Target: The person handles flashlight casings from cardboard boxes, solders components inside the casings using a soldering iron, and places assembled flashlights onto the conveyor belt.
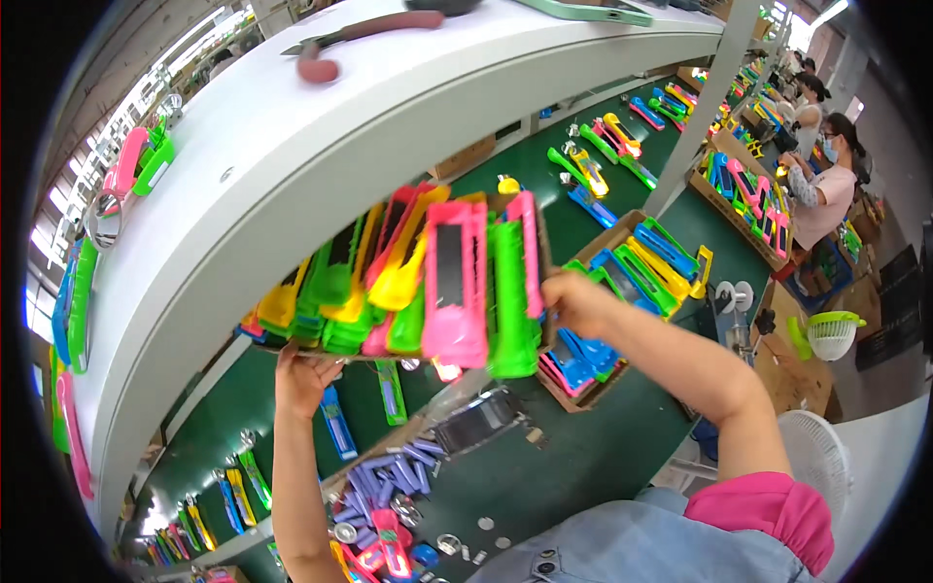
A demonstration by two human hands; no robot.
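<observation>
Both my hands hold up a shallow cardboard box [543, 238] packed with pink, green and yellow plastic casings [455, 282], many with a dark slot. My left hand [303, 381] grips its lower left edge from below, the fingertips partly hidden behind the edge. At its right side my right hand [577, 301] is closed on the cardboard wall. The box is tilted, and hangs over the green work surface [573, 464] just in front of the white shelf [292, 131].
Right of my right hand stands another cardboard box [564, 396] of blue, yellow and green casings. Below lie a black tray [476, 420] and a heap of purple cylinders [381, 486]. Red-handled pliers [364, 31] rest on the shelf. A co-worker [824, 194] sits at the far right.
</observation>
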